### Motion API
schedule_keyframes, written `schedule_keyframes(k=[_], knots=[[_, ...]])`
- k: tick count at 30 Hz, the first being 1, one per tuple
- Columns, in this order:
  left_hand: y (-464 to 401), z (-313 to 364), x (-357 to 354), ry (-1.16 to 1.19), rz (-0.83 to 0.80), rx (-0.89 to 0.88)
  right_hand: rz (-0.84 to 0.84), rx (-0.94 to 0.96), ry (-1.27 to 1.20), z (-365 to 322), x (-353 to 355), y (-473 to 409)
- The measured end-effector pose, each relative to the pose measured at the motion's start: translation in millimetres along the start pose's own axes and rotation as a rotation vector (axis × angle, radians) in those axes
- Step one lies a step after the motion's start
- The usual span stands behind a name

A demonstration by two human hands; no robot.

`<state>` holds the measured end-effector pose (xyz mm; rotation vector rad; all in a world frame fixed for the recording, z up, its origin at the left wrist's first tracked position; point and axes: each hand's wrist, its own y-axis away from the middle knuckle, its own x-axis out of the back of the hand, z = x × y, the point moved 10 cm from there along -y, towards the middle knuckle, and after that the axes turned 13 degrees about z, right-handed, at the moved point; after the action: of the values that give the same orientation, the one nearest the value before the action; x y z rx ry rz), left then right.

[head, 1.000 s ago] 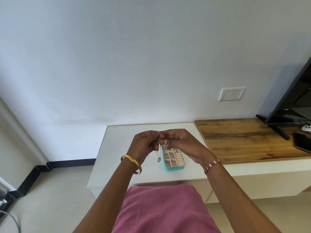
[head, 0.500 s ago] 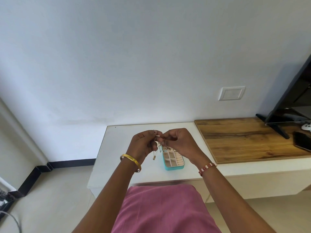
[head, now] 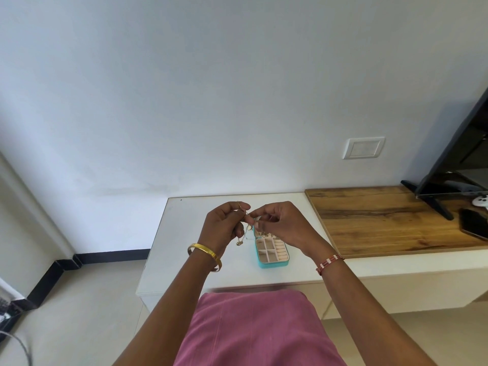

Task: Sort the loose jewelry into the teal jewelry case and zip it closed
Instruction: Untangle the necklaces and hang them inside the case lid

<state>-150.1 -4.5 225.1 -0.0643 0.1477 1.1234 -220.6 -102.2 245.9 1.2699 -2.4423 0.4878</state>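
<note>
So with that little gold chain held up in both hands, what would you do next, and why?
Probably lower the chain into a free compartment of the open teal case. Both the left hand and the right hand pinch it above the white table, its pendant dangling just left of the case.

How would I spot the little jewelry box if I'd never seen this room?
Find the white table against the wall, left of the wooden countertop. Near its front edge, just below the person's raised right hand, lies the jewelry case. It is the only teal thing there, lying open with small cream compartments inside.
</note>
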Motion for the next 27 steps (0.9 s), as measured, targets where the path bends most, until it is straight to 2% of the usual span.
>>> schedule_keyframes(k=[12,19,24,27], knots=[[0.4,2.1,-2.7,-0.053,-0.031,-0.012,-0.045,-0.021,-0.083,-1.7,-3.5,-1.2],[3.3,-0.6,-3.0,0.012,-0.047,0.041,-0.091,-0.045,-0.093,-0.1,-9.3,-5.8],[-1.0,-10.6,6.5,-0.198,0.006,0.028,-0.099,-0.097,-0.195,1.6,-9.7,-4.6],[-3.6,-10.7,14.4,-0.244,0.094,0.002,-0.117,-0.141,-0.209,7.4,-12.6,-4.0]])
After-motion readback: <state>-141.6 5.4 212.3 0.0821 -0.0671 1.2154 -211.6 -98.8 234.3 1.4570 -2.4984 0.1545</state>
